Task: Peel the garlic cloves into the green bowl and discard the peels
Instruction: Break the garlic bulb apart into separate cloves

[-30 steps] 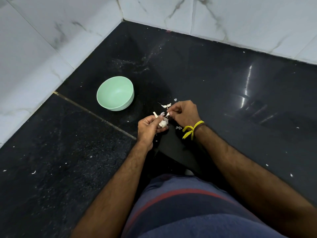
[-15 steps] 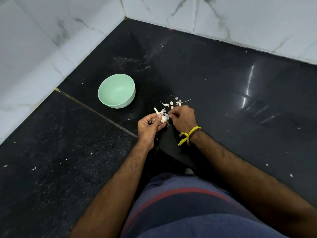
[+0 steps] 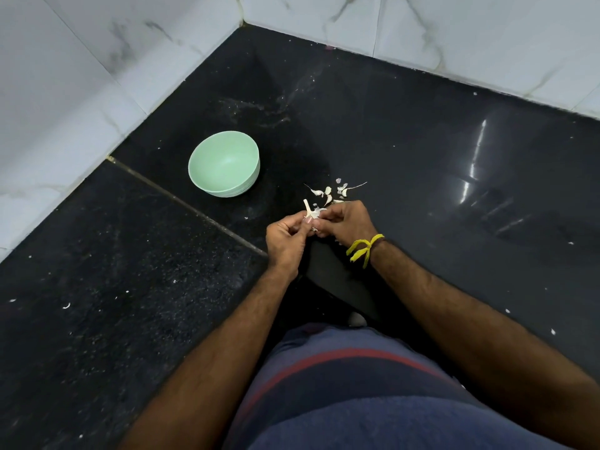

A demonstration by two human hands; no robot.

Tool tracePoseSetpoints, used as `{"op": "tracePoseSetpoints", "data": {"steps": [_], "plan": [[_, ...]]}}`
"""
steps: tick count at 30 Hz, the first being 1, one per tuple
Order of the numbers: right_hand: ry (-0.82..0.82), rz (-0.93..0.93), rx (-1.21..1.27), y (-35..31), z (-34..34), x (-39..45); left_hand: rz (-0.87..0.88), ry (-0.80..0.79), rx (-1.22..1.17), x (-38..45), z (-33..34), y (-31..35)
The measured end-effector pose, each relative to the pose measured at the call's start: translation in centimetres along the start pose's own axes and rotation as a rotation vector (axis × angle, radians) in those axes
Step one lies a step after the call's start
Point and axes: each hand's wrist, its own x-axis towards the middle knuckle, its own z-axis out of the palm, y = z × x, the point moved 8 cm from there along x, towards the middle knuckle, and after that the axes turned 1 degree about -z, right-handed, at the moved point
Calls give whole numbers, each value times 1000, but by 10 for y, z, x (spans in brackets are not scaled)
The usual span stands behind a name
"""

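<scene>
A pale green bowl (image 3: 224, 164) stands on the black stone counter, up and to the left of my hands; nothing shows inside it. My left hand (image 3: 287, 238) and my right hand (image 3: 345, 222) meet over the counter, both pinching a small white garlic piece (image 3: 311, 213) whose stalk sticks up between the fingertips. Just beyond my right hand lie several white garlic cloves and peel scraps (image 3: 331, 193) on the counter. A yellow thread is tied round my right wrist.
White marble-tiled walls (image 3: 97, 76) meet in a corner at the back. The black counter (image 3: 454, 157) has a seam running diagonally under the bowl and small white flecks scattered about. My blue shirt with a red stripe fills the bottom.
My hands have drawn closer together on the garlic piece. More peel scraps and cloves now lie exposed beyond my right hand. The bowl has not moved.
</scene>
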Motion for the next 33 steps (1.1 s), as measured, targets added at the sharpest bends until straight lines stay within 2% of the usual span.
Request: {"op": "tracePoseSetpoints", "data": {"steps": [6,13,17,26,30,33], "plan": [[15,-15,-5,6,2,4,190,123,229,-8,0,7],[92,-117,-103,1,5,-1,135,257,151,-14,3,6],[104,-54,-56,1,1,-1,90,320,95,-19,2,3],[-80,22,52,0,2,3,89,130,51,-9,3,3],[-31,41,95,2,0,4,69,36,4,-9,5,5],[1,53,107,1,1,4,46,43,-38,-8,3,7]]}}
